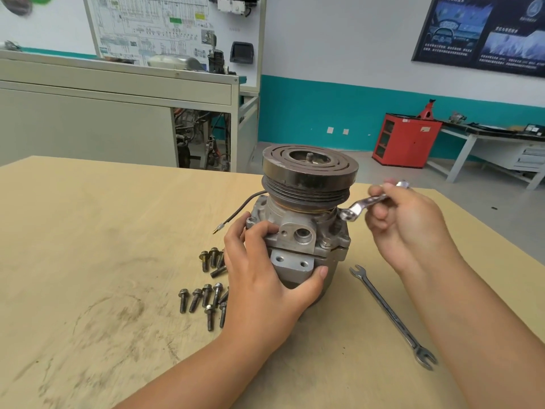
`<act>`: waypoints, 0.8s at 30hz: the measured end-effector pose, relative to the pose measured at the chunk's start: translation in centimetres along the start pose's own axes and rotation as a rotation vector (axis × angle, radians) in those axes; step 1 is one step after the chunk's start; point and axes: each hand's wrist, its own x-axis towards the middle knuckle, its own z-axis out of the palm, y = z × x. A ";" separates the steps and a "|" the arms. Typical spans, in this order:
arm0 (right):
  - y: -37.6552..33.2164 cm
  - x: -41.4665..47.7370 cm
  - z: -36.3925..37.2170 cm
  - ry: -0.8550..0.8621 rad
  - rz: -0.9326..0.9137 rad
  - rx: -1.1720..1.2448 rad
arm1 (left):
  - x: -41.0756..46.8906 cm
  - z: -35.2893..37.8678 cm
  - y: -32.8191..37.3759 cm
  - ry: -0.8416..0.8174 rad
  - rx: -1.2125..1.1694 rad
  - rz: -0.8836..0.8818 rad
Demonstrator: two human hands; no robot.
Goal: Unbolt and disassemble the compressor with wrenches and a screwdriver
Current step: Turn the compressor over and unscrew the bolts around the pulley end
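Observation:
The grey metal compressor stands upright on the wooden table, its dark pulley on top. My left hand grips the compressor's lower body from the left, thumb across the front. My right hand holds a small silver wrench, whose ring end sits at the housing's upper right, just under the pulley. A second, longer open-ended wrench lies on the table to the right. Several removed bolts lie to the left of the compressor, partly hidden by my left hand.
A thin black wire with a brass tip trails from the compressor to the left. Beyond the table's far edge stand a grey cabinet, a red tool cabinet and a workbench.

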 end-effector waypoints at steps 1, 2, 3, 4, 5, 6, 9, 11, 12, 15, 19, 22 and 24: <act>-0.2 -0.5 -0.2 0.014 -0.018 0.040 | 0.0 0.0 0.0 -0.001 -0.002 0.000; -0.2 -1.1 -0.5 0.020 -0.044 0.051 | 0.0 0.0 0.0 0.000 -0.006 0.003; -0.1 -1.7 -0.6 0.023 -0.075 0.047 | 0.0 0.0 0.0 0.005 -0.008 0.006; 0.1 -2.4 -0.8 0.024 -0.110 0.040 | 0.0 0.0 0.0 0.009 -0.006 0.009; 0.3 -3.2 -1.0 0.023 -0.144 0.038 | 0.0 0.0 0.0 0.012 -0.001 0.010; 0.5 -3.9 -1.2 0.018 -0.179 0.045 | 0.0 0.1 -0.1 0.014 0.003 0.012; 1.0 -5.5 -1.7 -0.021 -0.290 0.064 | 0.0 0.1 -0.1 0.019 0.001 0.012; 1.4 -6.3 -1.9 -0.040 -0.371 0.013 | -0.1 0.1 -0.1 0.016 0.014 0.015; 1.6 -6.6 -1.9 -0.044 -0.414 -0.038 | -0.1 0.1 -0.2 0.017 0.020 0.019; 2.1 -7.2 -2.1 -0.040 -0.534 -0.187 | -0.1 0.1 -0.3 0.018 0.007 0.029; 2.7 -7.9 -2.0 0.010 -0.647 -0.294 | -0.2 0.0 -0.2 0.015 0.006 0.023; 3.2 -8.5 -1.9 0.025 -0.708 -0.308 | -0.2 -0.1 -0.1 0.006 -0.006 0.026; 3.5 -8.7 -1.9 0.036 -0.721 -0.296 | -0.2 -0.1 -0.1 0.009 -0.004 0.029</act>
